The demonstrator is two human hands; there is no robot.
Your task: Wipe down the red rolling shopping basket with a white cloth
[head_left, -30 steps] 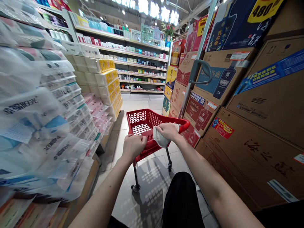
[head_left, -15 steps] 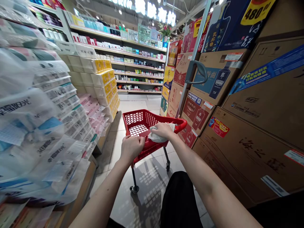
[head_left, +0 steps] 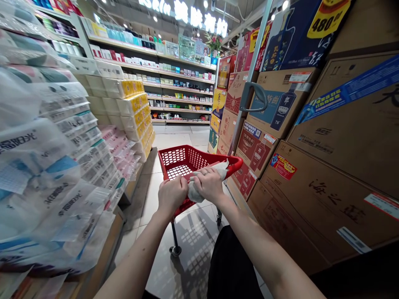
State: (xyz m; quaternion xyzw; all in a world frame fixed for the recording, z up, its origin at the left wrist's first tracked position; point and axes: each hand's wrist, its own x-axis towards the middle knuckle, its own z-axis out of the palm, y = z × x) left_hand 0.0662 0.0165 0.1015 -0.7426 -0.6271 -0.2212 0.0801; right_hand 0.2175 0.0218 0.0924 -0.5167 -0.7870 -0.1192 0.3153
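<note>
Now the right hand sits closer to the left hand, fingers curled over a white cloth, on the red cart handle, carton reading 海之蓝

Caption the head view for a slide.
Left hand grips a red shopping trolley's handle; right hand presses a white cloth on it, in a supermarket.

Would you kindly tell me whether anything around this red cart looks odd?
A crumpled white cloth sits bunched under the right hand on the cart's handle, which is unusual for a shopping cart's grip.
</note>
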